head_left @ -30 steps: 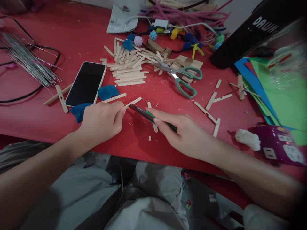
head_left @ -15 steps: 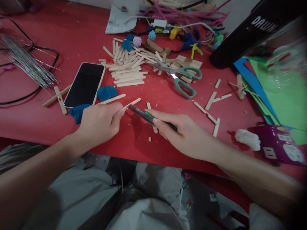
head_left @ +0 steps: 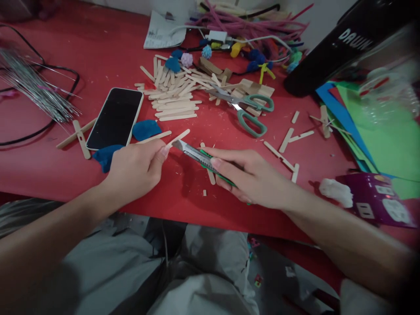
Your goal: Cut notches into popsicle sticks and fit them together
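My left hand (head_left: 136, 168) is closed in a pinch on a thin wooden stick (head_left: 179, 137) that points up and to the right over the red table (head_left: 98, 48). My right hand (head_left: 254, 177) grips a green utility knife (head_left: 197, 155), forefinger laid along its back. The metal blade tip touches the stick just beside my left fingertips. Both hands hover near the table's front edge, above my lap.
A black phone (head_left: 114, 117) and blue clay lumps (head_left: 146, 129) lie left of my hands. Behind them are a pile of wooden sticks (head_left: 173, 94), green-handled scissors (head_left: 251, 111), pipe cleaners, wires, coloured paper (head_left: 370, 127) and a purple box (head_left: 380, 199).
The knife tip has risen slightly toward the stick and my right hand has turned a little. The left hand has barely shifted.
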A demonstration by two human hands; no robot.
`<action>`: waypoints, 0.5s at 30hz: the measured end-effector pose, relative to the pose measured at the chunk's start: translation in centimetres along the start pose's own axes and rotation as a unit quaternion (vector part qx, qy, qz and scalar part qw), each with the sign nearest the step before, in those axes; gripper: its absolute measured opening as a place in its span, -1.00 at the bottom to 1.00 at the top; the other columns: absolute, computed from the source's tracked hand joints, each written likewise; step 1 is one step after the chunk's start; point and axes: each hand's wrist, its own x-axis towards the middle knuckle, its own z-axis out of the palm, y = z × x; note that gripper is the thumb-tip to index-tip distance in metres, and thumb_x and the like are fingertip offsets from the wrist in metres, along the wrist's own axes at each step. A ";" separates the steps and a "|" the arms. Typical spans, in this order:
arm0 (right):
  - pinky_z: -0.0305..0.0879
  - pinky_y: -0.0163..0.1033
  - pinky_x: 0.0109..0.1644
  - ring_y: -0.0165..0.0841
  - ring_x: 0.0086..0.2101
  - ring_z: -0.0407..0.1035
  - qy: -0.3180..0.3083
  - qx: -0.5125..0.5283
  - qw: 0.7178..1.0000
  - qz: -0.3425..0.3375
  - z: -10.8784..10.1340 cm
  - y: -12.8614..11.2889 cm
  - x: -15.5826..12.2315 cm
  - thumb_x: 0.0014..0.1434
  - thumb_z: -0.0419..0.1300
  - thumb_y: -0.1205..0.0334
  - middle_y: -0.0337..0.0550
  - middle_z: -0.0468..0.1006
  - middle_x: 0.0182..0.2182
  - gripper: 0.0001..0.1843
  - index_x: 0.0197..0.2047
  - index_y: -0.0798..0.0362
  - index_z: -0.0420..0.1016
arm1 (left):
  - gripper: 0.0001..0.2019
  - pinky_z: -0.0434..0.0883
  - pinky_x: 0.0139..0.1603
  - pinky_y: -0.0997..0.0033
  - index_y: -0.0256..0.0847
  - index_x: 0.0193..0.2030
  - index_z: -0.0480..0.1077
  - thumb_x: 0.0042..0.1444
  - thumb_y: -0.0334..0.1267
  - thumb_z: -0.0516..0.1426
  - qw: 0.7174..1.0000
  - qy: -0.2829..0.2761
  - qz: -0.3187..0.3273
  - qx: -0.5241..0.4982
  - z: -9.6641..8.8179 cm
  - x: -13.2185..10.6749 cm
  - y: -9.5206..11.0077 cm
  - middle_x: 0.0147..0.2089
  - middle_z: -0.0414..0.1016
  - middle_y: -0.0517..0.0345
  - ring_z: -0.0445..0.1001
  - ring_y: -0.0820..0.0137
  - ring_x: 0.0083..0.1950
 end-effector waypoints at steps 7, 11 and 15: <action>0.38 -0.27 -0.24 -0.32 -0.38 0.46 0.079 -0.238 0.966 -0.067 1.3 0.1 -1.1 0.30 -0.02 0.32 -0.05 0.60 -0.30 -0.42 0.38 0.07 0.24 | -0.66 0.20 -0.40 0.37 -0.18 -0.32 0.39 0.29 -0.16 -0.14 0.999 0.008 0.021 -0.035 -0.2 0.1 0.2 -0.37 0.54 0.04 0.44 0.33 -0.42; 0.37 -0.31 -0.20 -0.39 -0.39 0.43 0.060 -0.146 0.986 -0.059 0.7 0.0 -0.9 0.36 -0.04 0.25 -0.13 0.56 -0.36 -0.48 0.34 0.09 0.31 | -0.64 0.22 -0.37 0.35 -0.19 -0.28 0.39 0.31 -0.16 -0.17 0.999 0.014 0.025 -0.020 -0.2 0.0 0.4 -0.40 0.50 0.03 0.47 0.28 -0.38; 0.29 -0.38 -0.36 -0.49 -0.53 0.27 0.011 0.003 1.000 -0.020 -0.2 -0.1 -0.3 0.41 -0.06 0.14 -0.29 0.40 -0.51 -0.53 0.27 0.09 0.39 | -0.63 0.18 -0.40 0.31 -0.22 -0.27 0.37 0.31 -0.15 -0.20 1.000 0.010 0.026 0.001 -0.1 -0.1 0.4 -0.41 0.49 -0.01 0.47 0.23 -0.38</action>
